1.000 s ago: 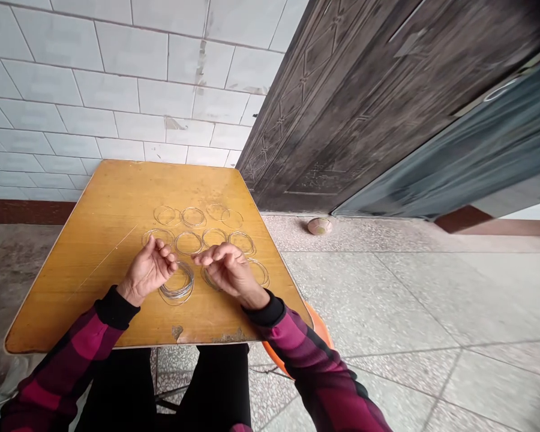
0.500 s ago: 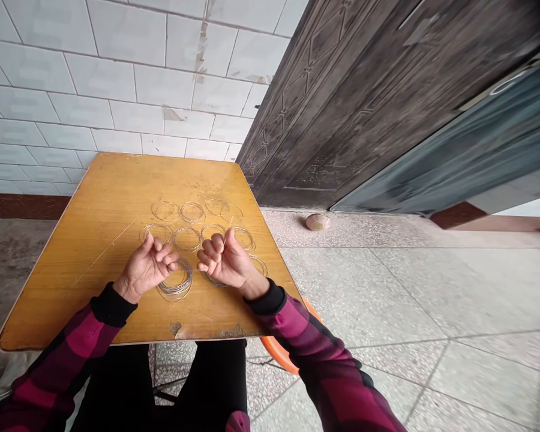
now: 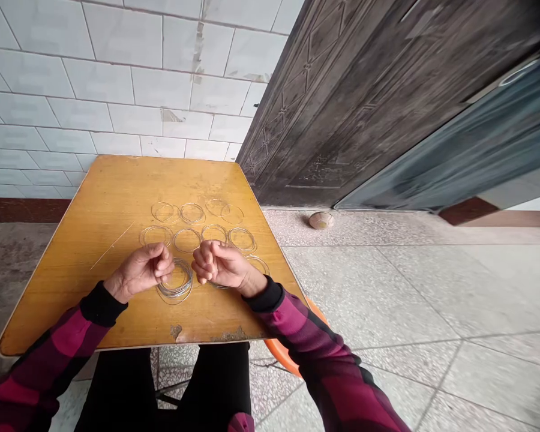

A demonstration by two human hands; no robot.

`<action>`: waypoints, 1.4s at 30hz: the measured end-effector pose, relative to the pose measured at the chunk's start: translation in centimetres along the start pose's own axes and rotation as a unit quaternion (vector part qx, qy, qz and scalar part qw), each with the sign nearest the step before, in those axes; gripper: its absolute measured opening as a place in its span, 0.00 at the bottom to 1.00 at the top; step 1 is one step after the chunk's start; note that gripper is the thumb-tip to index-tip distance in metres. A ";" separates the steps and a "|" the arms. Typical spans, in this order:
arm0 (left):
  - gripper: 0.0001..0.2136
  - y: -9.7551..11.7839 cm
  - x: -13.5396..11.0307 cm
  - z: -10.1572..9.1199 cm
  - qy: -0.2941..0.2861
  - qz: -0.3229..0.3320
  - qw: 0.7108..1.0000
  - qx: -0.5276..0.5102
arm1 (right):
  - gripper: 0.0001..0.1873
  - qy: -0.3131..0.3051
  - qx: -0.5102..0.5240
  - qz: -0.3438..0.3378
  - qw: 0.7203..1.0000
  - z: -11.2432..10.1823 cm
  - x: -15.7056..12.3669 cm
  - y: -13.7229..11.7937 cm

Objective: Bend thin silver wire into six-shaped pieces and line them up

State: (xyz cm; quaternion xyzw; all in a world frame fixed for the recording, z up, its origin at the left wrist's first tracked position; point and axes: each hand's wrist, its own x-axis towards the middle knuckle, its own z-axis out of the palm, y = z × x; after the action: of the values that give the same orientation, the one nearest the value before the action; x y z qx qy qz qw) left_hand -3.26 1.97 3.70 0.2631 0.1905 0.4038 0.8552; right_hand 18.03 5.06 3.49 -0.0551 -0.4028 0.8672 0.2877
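Observation:
My left hand (image 3: pixel 141 270) and my right hand (image 3: pixel 218 264) hover close together over a yellow wooden table (image 3: pixel 94 198), both with fingers curled in. Between and under them lies a thick coil of thin silver wire (image 3: pixel 176 282). What the closed fingers pinch is too thin to make out. Several small wire rings (image 3: pixel 187 240) lie in two rows just beyond my hands. Another ring (image 3: pixel 257 263) peeks out behind my right hand. One straight wire (image 3: pixel 112 245) lies to the left.
White tiled wall (image 3: pixel 117 78) stands behind the table. A dark carved door (image 3: pixel 364 102) runs along the right. A small round ball (image 3: pixel 321 220) lies on the speckled floor. An orange stool edge (image 3: pixel 281 355) shows under my right arm.
Both hands turned from palm-up with loosely curled fingers to closed with knuckles up, and they drew a little nearer to me. The camera tilted slightly.

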 end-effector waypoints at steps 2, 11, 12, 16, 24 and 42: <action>0.13 0.0 0.0 -0.1 -0.012 -0.015 0.999 0.025 | 0.19 -0.005 -0.011 0.000 1.000 -0.2 0.0 0.1; 0.17 -0.2 -0.2 0.4 0.016 -0.024 0.995 0.097 | 0.20 0.070 -0.088 0.039 0.993 0.2 -0.2 0.0; 0.17 -0.2 -0.1 0.4 0.021 -0.023 0.994 0.100 | 0.20 0.078 -0.103 0.048 0.990 0.3 -0.2 -0.1; 0.16 -0.4 -0.1 0.3 0.026 -0.056 0.993 0.100 | 0.21 0.105 -0.175 0.080 0.976 0.7 -0.1 -0.2; 0.14 -1.5 0.1 -0.4 -0.011 -0.182 0.980 0.086 | 0.19 0.049 -0.279 0.158 0.946 1.1 -0.2 -0.7; 0.08 -2.7 0.2 -1.0 -0.064 -0.249 0.963 0.084 | 0.10 -0.010 -0.300 0.218 0.929 0.5 -0.4 -0.5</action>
State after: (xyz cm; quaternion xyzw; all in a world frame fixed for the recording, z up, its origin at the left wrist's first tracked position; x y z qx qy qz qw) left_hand -2.09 0.97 1.31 0.3034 0.2278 0.1428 0.9141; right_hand 18.42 4.77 4.18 -0.2168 -0.6249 0.7478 0.0579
